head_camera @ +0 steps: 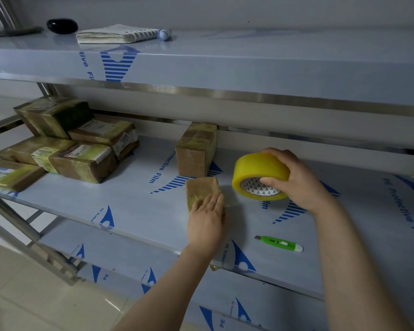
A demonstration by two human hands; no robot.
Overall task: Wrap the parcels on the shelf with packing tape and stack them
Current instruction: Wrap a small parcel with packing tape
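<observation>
With our left grip pressed flat on the small parcel on the shelf and our right grip clamped round the tape roll, we should pull the tape taut and smooth it down.

Left hand presses small parcel; right hand grips tape roll.
</observation>
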